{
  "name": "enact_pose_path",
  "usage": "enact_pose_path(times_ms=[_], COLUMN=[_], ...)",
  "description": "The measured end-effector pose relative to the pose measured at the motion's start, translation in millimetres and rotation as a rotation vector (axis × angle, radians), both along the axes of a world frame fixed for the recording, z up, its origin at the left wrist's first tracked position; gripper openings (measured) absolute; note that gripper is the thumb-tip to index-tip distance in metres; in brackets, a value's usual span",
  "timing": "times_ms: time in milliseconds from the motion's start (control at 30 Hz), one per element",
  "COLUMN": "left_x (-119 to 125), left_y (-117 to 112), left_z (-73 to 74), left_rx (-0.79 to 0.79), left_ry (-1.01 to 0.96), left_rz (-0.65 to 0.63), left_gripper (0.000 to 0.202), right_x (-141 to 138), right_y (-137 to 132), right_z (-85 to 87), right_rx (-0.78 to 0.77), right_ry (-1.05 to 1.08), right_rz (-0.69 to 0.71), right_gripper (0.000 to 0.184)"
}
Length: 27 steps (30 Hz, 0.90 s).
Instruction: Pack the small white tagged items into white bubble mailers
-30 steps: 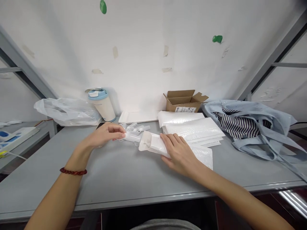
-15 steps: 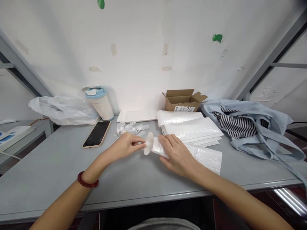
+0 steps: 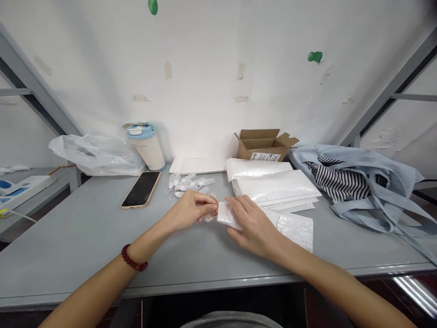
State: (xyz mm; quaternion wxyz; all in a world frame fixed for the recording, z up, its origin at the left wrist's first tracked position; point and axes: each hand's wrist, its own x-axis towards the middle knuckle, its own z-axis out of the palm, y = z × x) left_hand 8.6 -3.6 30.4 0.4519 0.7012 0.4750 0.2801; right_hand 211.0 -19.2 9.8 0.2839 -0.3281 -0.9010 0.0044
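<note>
1. Head view: my left hand [image 3: 191, 212] has come from the clear pieces [image 3: 187, 182] to the envelope [image 3: 293, 225], pinching its mouth.
2. My right hand [image 3: 254, 223] clasps that envelope, lying on the table [image 3: 102, 241].

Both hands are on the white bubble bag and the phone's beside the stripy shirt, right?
No. The head view shows the phone near the blue-lidded cup, far from the stripy shirt. The left hand and right hand are on the white bubble bag.

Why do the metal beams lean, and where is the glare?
Head view: the wide lens splays the grey beams outward; a bright patch glows on the wall; left hand and right hand, on the bubble mailer, look sharp.
</note>
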Motion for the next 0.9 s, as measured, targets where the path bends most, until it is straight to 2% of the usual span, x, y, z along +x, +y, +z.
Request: enact_pose_path(times_ms=[100,167,267,333,367,433,500,567,600,633,667,767,800,833,900], left_x=[1.8,4.7,8.7,8.5,7.0,1.2,-7.3,-15.6,-18.5,-20.3,-20.7,-13.7,-9.7,-5.7,0.7], left_y=[-1.7,-4.9,-10.0,-11.8,-11.9,-10.2,-6.5,-2.0,-0.1,1.2,1.7,-0.8,-2.6,-4.4,-7.3], left_z=[-2.4,-3.1,-1.3,2.3,4.7,10.4,15.7,19.3,20.2,20.3,19.8,14.4,12.0,9.7,6.5], left_rx=[-0.047,-0.023,0.040,0.080,0.089,0.074,0.081,0.154,0.178,0.162,0.107,-0.140,-0.188,-0.214,-0.234], left_ry=[-0.051,-0.046,0.021,0.061,0.072,0.080,0.082,0.082,0.080,0.073,0.064,0.035,0.032,0.034,0.021], left_rz=[0.016,-0.080,-0.301,-0.353,-0.339,-0.223,-0.023,0.181,0.233,0.227,0.164,-0.160,-0.209,-0.209,-0.113], left_gripper=[0.023,0.020,0.024,0.025,0.025,0.022,0.024,0.030,0.033,0.036,0.037,0.026,0.024,0.023,0.015], right_x=[0.7,0.6,-0.3,-0.8,-0.9,-0.3,0.9,2.1,2.5,2.8,3.0,3.2,3.5,4.0,5.3], right_y=[-0.5,-1.3,-2.8,-3.6,-3.7,-3.7,-3.5,-3.6,-3.8,-4.2,-4.8,-6.1,-6.2,-6.0,-4.7], right_z=[1.3,1.8,1.9,2.4,2.9,4.8,7.2,9.6,10.5,11.1,11.5,11.9,12.1,12.5,13.7], right_rx=[-0.019,-0.036,-0.068,-0.085,-0.094,-0.105,-0.112,-0.112,-0.113,-0.114,-0.115,-0.130,-0.139,-0.140,-0.090], right_ry=[0.039,0.054,0.045,0.036,0.036,0.057,0.089,0.116,0.125,0.131,0.136,0.146,0.152,0.163,0.186], right_rz=[0.008,0.017,0.045,0.054,0.056,0.055,0.044,0.031,0.028,0.030,0.036,0.075,0.092,0.109,0.150], right_gripper=[0.050,0.050,0.052,0.051,0.050,0.047,0.045,0.043,0.043,0.043,0.043,0.045,0.046,0.048,0.053])
